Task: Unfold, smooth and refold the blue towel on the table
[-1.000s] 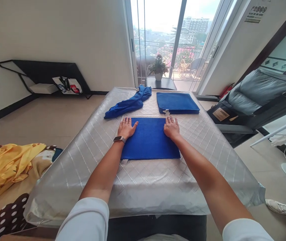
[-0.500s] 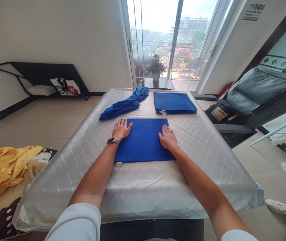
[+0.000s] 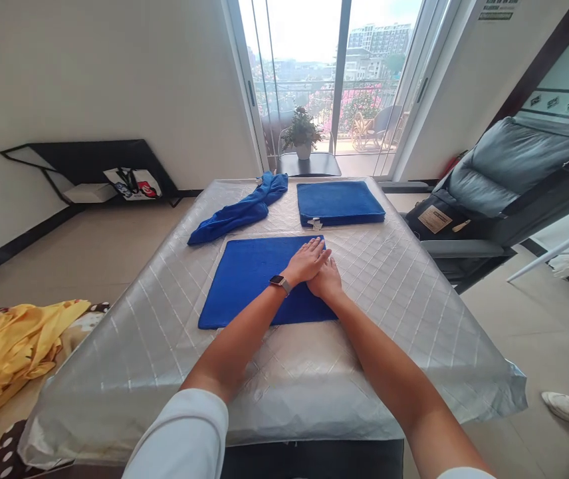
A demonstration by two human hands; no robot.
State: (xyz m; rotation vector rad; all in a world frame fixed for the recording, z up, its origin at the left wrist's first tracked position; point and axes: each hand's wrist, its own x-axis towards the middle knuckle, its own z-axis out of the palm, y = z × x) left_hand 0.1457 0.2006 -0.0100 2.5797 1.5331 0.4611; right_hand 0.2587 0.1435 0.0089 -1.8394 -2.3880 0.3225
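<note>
A blue towel [image 3: 244,286] lies flat as a rectangle on the table in front of me. My left hand [image 3: 307,259], a watch on its wrist, reaches across to the towel's right side with fingers stretched out. Close against it, my right hand [image 3: 326,278] rests at the towel's right edge, partly hidden by the left; its visible fingers are extended. Behind the towel stands a neat stack of folded blue towels [image 3: 341,201] with white tags at its near left corner. Left of that stack, another blue towel [image 3: 242,211] lies crumpled.
A silvery quilted cloth covers the table [image 3: 404,339]. A potted plant [image 3: 303,133] stands on a chair by the glass door. At the right is a grey recliner [image 3: 494,179] with a black bag; yellow fabric [image 3: 20,346] lies at lower left.
My left hand has moved from the towel's left side across to its right, meeting my right hand. The towel now spreads wider to the left. The camera view has shifted slightly.
</note>
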